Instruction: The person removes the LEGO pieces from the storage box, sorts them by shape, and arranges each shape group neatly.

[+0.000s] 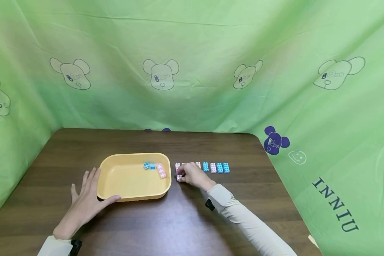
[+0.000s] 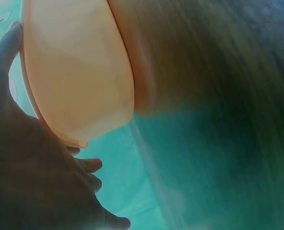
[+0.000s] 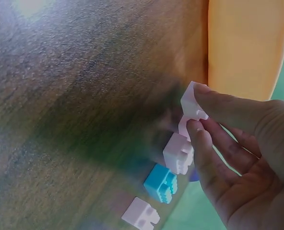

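My left hand [image 1: 84, 204] lies at the left end of a yellow plastic tray [image 1: 126, 181], fingers spread and straight, thumb along its near rim. In the right wrist view, thumb and fingers of my right hand [image 3: 247, 148] pinch a small pink building brick [image 3: 191, 101]. That hand [image 1: 195, 175] is just right of the tray, low over the table, at the left end of a row of bricks. The row holds pink bricks [image 1: 213, 168] and blue bricks [image 1: 219, 168]; my hand partly hides some. Inside the tray are a longer pink brick [image 1: 161, 171] and small blue bricks [image 1: 152, 166].
The dark wooden table [image 1: 140, 227] carries the tray and the row. A green curtain [image 1: 198, 106] with bear drawings hangs behind the table and along both sides. The tray's right wall stands close beside the held brick.
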Demonstrator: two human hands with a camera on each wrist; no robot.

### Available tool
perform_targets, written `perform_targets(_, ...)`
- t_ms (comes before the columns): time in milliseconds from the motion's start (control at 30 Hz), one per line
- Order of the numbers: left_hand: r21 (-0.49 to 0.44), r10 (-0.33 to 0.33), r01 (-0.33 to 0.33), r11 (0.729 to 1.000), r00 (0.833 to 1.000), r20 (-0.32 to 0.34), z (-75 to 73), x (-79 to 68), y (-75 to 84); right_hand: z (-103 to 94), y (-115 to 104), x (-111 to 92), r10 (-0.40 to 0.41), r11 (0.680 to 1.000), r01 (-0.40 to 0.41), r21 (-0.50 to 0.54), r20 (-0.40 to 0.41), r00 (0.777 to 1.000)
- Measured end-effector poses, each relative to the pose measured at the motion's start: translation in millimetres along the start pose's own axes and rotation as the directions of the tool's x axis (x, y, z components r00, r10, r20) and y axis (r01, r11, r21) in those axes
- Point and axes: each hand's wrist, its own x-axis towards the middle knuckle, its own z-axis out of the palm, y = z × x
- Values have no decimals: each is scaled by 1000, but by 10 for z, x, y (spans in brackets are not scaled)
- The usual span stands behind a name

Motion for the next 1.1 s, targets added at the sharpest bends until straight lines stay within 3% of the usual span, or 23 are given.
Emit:
perform_targets(567, -16, -2, 2, 1000, 1000, -1, -11, 5, 9, -18, -66, -45, 52, 997, -54, -57, -34, 998)
perform_targets(933, -26, -2, 2, 1000, 1000, -7, -9, -23, -10, -163, -277, 128, -52, 995, 38, -92, -147, 988)
perform_targets(1100, -29, 0, 0, 1000, 1000, -9, -3, -15, -1, -189, -393, 242, -46, 997, 36, -65, -157, 987)
